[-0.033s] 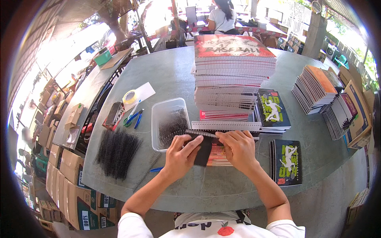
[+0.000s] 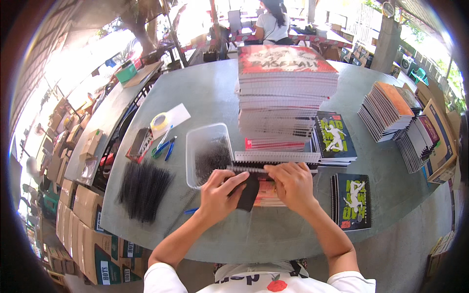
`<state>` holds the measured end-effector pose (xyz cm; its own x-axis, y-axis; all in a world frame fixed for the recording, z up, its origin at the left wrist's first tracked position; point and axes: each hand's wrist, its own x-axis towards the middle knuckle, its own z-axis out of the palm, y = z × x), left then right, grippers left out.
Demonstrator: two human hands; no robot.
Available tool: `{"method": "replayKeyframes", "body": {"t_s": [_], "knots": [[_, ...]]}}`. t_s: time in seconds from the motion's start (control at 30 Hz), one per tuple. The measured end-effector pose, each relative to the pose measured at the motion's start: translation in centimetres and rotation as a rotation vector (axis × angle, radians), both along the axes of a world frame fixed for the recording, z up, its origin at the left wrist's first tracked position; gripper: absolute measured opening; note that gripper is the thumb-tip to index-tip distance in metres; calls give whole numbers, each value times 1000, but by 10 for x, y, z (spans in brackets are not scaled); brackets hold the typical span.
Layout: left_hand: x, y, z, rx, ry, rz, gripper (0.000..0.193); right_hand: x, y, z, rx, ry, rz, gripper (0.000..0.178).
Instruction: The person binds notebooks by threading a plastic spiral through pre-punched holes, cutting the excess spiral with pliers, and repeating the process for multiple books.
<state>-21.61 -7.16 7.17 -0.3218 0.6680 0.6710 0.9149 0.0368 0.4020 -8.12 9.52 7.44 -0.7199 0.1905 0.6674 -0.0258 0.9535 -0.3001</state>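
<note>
In front of me both hands grip a dark notebook (image 2: 249,193) along its coil-bound edge, which runs roughly level between them. My left hand (image 2: 219,191) is closed on the left end, thumb and fingers near the coil. My right hand (image 2: 293,184) pinches the right end of the same edge. A dark flap of the notebook hangs down between the hands; the rest of it is partly hidden by them. Just beyond, a clear plastic bin (image 2: 209,128) holds loose black coils. Under the hands lies an orange-red book (image 2: 269,194).
A tall stack of red-covered books (image 2: 288,85) stands beyond my hands. Black-and-green notebooks (image 2: 354,201) lie to the right, near a bound stack (image 2: 386,110). At left are a pile of black coils (image 2: 145,189), pliers (image 2: 170,149) and a tape roll (image 2: 159,120). A person (image 2: 274,22) sits far off.
The notebook's coil edge has turned from slanted to nearly level, and its hanging flap sits slightly lower. Both hands keep their hold.
</note>
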Motion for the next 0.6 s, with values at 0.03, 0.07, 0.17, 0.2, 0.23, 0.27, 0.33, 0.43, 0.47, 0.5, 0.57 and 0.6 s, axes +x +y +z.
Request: {"method": "replayKeyframes", "body": {"t_s": [0.03, 0.07, 0.17, 0.2, 0.23, 0.27, 0.33, 0.43, 0.47, 0.5, 0.57, 0.6], "knots": [[-2, 0, 13, 138, 119, 40, 27, 1, 2, 2, -9, -42, 3, 29], [0, 3, 22, 131, 116, 29, 27, 2, 3, 0, -16, -44, -7, 29], [-1, 14, 16, 127, 156, 49, 38, 2, 1, -2, 26, -15, -23, 27], [2, 10, 11, 127, 154, 50, 38, 3, 0, -3, 7, 19, -30, 25], [3, 11, 13, 110, 109, 8, 36, 2, 2, -3, -11, 62, -44, 23], [3, 12, 17, 92, 64, -33, 35, 5, 5, -1, -7, 70, -52, 23], [4, 17, 40, 219, 114, 92, 34, 17, 13, 4, -10, -27, -75, 21], [6, 21, 40, 290, 110, 159, 31, 27, 19, 15, -31, -42, -101, 19], [5, 23, 36, 241, 71, 97, 29, 31, 25, 15, -22, -34, -98, 19], [5, 25, 34, 190, 32, 36, 27, 35, 35, 11, -317, -73, -30, 19], [7, 33, 31, 187, 55, 66, 27, 41, 50, -5, -872, -59, 169, 17], [8, 39, 29, 185, 79, 100, 27, 41, 54, -14, -872, -56, 170, 17]]}}
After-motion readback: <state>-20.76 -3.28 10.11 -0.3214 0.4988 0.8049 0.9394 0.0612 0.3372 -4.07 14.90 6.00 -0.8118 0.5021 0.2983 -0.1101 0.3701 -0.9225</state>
